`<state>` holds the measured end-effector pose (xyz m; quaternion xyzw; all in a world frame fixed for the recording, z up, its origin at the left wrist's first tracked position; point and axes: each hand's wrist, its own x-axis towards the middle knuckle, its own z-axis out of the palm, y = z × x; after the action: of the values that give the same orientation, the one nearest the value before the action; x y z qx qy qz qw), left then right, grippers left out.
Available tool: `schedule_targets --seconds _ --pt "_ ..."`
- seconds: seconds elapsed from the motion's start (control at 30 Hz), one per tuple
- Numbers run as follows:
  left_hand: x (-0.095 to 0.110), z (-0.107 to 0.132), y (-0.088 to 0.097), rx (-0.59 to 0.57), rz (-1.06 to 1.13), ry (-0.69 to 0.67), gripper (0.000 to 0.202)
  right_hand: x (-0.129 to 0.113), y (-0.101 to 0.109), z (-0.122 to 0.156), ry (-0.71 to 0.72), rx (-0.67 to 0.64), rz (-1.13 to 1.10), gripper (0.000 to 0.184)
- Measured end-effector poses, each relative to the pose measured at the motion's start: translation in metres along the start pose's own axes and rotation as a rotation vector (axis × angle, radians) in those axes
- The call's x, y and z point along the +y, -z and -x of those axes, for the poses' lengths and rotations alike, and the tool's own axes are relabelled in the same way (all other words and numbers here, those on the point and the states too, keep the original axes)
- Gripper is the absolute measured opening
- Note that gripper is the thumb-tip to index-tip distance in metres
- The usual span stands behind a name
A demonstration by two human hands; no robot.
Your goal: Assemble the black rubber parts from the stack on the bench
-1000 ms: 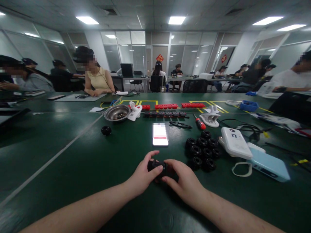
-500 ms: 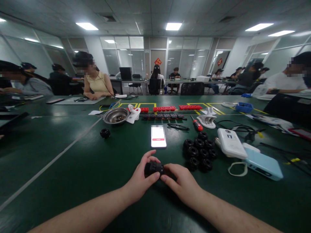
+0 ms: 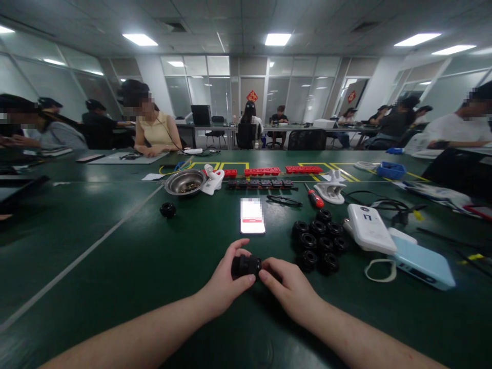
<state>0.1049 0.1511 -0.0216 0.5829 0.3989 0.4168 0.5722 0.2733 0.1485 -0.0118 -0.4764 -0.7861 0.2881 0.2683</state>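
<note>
My left hand (image 3: pixel 226 279) and my right hand (image 3: pixel 286 287) meet low over the green table (image 3: pixel 115 266), both pinching one small black round part (image 3: pixel 246 265). The left thumb and fingers wrap its left end. The right fingertips grip its right end. A cluster of several like black round parts (image 3: pixel 319 238) lies just right of my hands. One more black part (image 3: pixel 168 209) sits alone to the far left.
A lit phone (image 3: pixel 252 216) lies ahead of my hands. Behind it are a steel bowl (image 3: pixel 185 182), black and red part strips (image 3: pixel 261 183), a red-handled screwdriver (image 3: pixel 314 196) and white clips. White and blue devices (image 3: pixel 384 236) lie right. People sit at tables around.
My hands have stayed together on the black part, turning it slightly; the view has shifted a little.
</note>
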Motion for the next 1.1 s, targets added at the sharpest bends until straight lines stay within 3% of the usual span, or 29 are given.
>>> schedule_targets --seconds 0.17,0.4,0.57,0.8,1.0,1.1 --pt "-0.0008 -0.0019 0.0035 -0.026 0.068 0.025 0.057 -0.0013 -0.0006 0.0014 0.030 0.016 0.003 0.014" --pt "-0.0005 -0.0062 0.0039 -0.047 0.026 0.138 0.046 -0.0066 0.0021 0.0064 0.057 0.050 0.012 0.035" --pt "0.0019 -0.0043 0.0016 -0.026 0.084 0.098 0.051 -0.0040 0.0022 0.0036 -0.037 0.020 0.014 0.018" --pt "0.0028 -0.0048 0.0033 -0.060 0.086 0.070 0.055 0.0023 -0.0001 -0.0006 0.002 -0.027 0.034 0.013" --pt "0.0035 -0.0068 0.0025 -0.036 -0.019 0.148 0.043 -0.0044 0.0028 0.0061 0.082 0.036 0.030 0.034" --pt "0.0041 -0.0049 0.0025 -0.031 0.017 0.100 0.047 -0.0060 0.0026 0.0072 0.012 0.055 0.038 0.037"
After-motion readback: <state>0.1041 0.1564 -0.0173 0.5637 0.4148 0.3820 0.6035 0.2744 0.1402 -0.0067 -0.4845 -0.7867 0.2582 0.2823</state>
